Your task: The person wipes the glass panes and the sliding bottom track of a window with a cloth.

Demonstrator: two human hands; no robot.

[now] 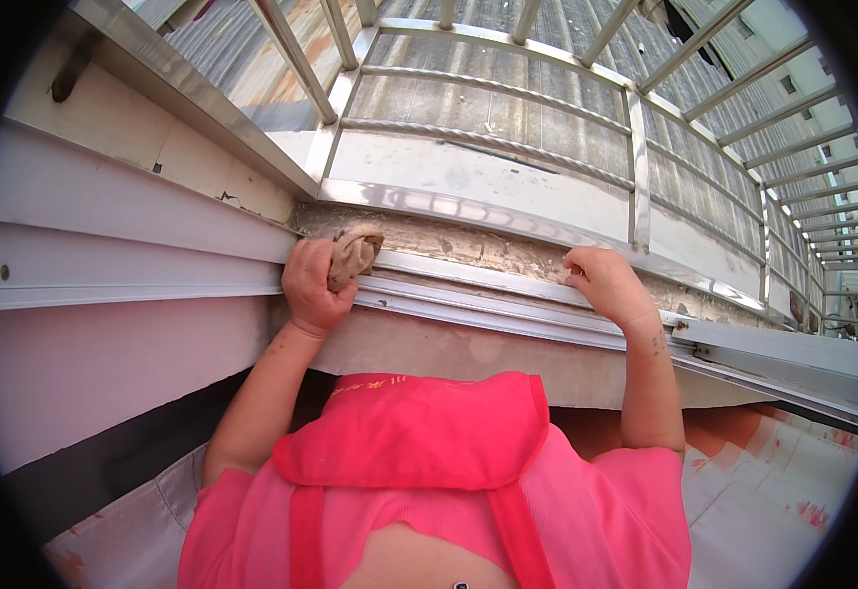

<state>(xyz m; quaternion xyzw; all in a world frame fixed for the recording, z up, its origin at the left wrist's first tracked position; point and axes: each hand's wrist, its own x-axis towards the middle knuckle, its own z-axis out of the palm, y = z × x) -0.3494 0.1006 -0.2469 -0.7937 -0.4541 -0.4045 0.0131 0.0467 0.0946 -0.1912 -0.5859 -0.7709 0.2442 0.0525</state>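
My left hand [317, 283] grips a crumpled brown cloth [356, 255] at the left corner of the window sill. Beneath it runs a white metal sliding-window track [473, 294] with several parallel ribs. Farther right, my right hand [609, 283] hovers at or rests by the outer edge of the track, fingers curled; whether the fingertips touch anything cannot be made out. Beyond the track lies a dirty, stained outer ledge [465, 247] with flaking patches.
A stainless steel window grille [495, 202] with twisted bars borders the ledge outside. The white window frame [134, 258] rises at left, and a sliding sash [782, 350] stands at right. Corrugated roofing [502, 103] lies beyond. Patterned fabric [760, 508] shows at lower right.
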